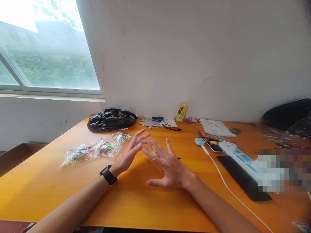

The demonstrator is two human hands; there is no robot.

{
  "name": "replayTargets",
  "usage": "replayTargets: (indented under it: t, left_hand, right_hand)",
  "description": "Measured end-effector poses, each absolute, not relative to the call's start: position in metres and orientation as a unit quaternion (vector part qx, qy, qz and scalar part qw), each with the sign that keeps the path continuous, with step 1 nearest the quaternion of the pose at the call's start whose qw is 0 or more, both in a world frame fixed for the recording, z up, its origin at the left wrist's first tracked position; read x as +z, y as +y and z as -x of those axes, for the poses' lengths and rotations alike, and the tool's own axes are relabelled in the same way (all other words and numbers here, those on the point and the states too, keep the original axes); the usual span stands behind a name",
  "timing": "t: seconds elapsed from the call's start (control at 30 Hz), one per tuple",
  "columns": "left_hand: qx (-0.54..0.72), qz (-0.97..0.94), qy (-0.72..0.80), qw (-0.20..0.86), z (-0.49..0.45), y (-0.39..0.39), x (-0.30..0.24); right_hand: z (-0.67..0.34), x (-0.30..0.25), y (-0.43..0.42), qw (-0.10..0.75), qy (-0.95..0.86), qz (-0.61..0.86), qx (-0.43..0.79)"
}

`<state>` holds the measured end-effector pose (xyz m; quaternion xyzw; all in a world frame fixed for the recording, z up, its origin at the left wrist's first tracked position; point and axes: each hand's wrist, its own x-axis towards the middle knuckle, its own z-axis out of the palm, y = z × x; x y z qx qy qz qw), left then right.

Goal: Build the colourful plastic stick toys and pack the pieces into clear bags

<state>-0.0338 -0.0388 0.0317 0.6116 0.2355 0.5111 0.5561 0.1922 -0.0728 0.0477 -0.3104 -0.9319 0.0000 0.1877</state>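
Observation:
My left hand (130, 152), with a black watch (108, 174) on its wrist, is raised over the orange table (60, 191). Its thumb and forefinger pinch at the fingertips of my right hand (166, 166). My right hand is spread flat, palm down, fingers apart, with a ring and what looks like clear tape or film on the fingers. Clear plastic bags of small colourful parts (96, 149) lie just left of my left hand.
A black plastic bag (110, 119) sits at the back left. A yellow drink carton (181, 113), glasses (172, 127), papers (215, 127), a power strip (239, 157), a white cable (224, 184) and a black phone (243, 176) lie to the right. A cardboard box (14, 155) stands beside the table.

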Motion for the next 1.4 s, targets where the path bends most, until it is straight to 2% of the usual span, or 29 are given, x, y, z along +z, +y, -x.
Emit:
replayTargets:
  t: [0.37, 0.7, 1.4]
  left_hand:
    - [0.515, -0.607, 0.245, 0.553, 0.034, -0.038, 0.032]
    - [0.497, -0.579, 0.215, 0.610, 0.030, -0.044, 0.035]
    - [0.519, -0.550, 0.227, 0.613, 0.028, -0.046, 0.036]
  right_hand:
    - [-0.192, 0.044, -0.072, 0.184, -0.935, 0.302, -0.007]
    - [-0.192, 0.040, -0.070, 0.207, -0.934, 0.290, 0.008]
    - [-0.191, 0.040, -0.072, 0.237, -0.931, 0.277, 0.034]
